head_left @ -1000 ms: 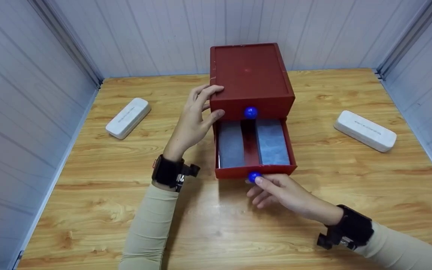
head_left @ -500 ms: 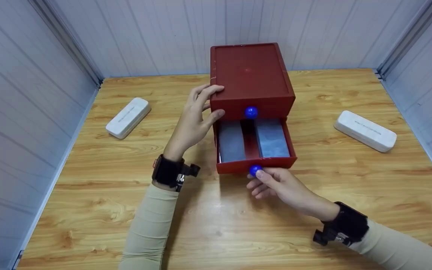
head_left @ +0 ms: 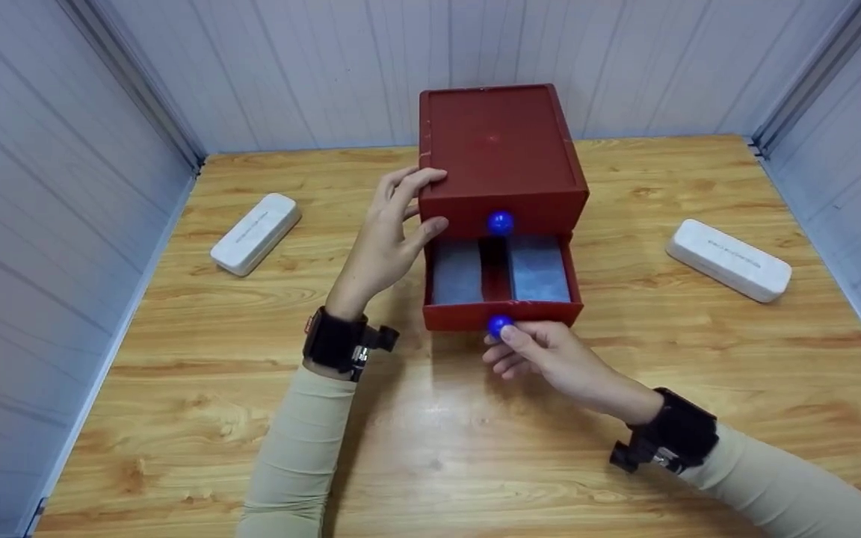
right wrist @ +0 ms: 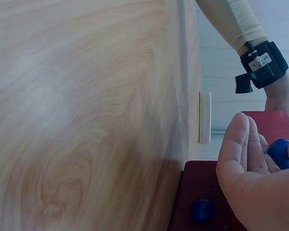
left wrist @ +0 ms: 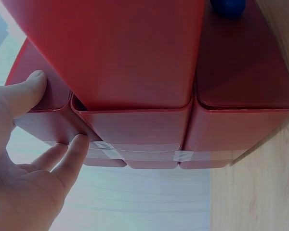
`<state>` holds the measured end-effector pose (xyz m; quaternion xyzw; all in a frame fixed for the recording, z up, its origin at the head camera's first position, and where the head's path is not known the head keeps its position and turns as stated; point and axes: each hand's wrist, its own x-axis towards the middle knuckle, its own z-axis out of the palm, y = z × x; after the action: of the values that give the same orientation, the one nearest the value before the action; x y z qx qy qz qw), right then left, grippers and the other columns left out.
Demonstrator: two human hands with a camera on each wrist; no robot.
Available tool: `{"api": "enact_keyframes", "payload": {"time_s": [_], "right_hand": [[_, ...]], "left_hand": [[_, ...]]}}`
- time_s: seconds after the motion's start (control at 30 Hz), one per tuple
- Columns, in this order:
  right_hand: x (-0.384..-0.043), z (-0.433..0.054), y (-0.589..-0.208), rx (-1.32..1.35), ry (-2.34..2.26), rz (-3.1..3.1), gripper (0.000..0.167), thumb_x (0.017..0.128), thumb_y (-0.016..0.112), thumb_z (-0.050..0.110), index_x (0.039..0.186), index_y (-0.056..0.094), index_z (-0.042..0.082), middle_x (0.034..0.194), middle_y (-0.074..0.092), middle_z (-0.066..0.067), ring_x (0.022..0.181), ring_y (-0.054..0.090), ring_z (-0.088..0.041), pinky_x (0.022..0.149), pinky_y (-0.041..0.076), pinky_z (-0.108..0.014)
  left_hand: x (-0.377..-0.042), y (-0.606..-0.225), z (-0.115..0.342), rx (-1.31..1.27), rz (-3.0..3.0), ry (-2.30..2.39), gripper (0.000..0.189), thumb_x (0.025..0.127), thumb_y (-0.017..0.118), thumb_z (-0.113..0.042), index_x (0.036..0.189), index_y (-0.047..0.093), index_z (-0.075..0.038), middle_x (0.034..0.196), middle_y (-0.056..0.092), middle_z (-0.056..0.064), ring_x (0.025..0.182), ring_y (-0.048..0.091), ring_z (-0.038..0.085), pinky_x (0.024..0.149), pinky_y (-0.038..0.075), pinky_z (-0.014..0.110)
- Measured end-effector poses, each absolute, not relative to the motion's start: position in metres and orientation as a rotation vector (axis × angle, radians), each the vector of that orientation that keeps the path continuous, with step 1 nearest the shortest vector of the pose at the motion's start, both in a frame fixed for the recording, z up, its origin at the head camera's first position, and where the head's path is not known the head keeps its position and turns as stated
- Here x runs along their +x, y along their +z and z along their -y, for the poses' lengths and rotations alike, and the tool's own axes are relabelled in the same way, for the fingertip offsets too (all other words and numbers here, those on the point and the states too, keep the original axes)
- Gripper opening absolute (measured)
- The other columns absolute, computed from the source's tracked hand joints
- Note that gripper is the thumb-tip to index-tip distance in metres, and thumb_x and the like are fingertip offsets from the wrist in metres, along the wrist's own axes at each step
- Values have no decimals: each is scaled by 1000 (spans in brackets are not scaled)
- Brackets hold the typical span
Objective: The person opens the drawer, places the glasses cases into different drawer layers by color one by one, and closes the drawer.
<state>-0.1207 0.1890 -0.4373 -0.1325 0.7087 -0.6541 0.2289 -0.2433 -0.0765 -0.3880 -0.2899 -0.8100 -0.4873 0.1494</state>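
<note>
A red drawer cabinet [head_left: 498, 142] with blue ball knobs stands at the back of the table. Its middle drawer [head_left: 449, 317] is partly pulled out, with two grey-blue blocks [head_left: 539, 269] lying side by side in it. My left hand [head_left: 389, 235] grips the cabinet's left front corner, thumb on the front face and fingers at the top and side. Between thumb and fingers, my right hand [head_left: 569, 362] pinches the blue knob [head_left: 500, 326] of the pulled-out drawer. The left wrist view shows this drawer [left wrist: 130, 57] jutting out between the upper and lower ones.
A white oblong case [head_left: 255, 235] with small print lies on the table to the left. Another white case [head_left: 729, 260] lies to the right. Below the pulled-out drawer, the bottom drawer's knob [right wrist: 202, 211] shows in the right wrist view. Pale panel walls [head_left: 311, 75] enclose the table.
The middle drawer has slid further into the cabinet, its front edge moving back. My right hand has moved with its knob. The left hand has stayed on the corner.
</note>
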Motion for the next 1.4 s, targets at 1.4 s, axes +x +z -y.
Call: {"api": "enact_keyframes", "payload": {"time_s": [1.4], "right_hand": [[-176, -184, -438, -279, -1828, -2087, 49, 116, 44, 29, 130, 61, -14, 121, 72, -28, 95, 73, -21, 89, 64, -37]], "left_hand": [[-242, -388, 76, -823, 2353, -1392, 54, 102, 68, -30, 153, 55, -18, 158, 39, 15, 149, 42, 22, 111, 53, 39]]}}
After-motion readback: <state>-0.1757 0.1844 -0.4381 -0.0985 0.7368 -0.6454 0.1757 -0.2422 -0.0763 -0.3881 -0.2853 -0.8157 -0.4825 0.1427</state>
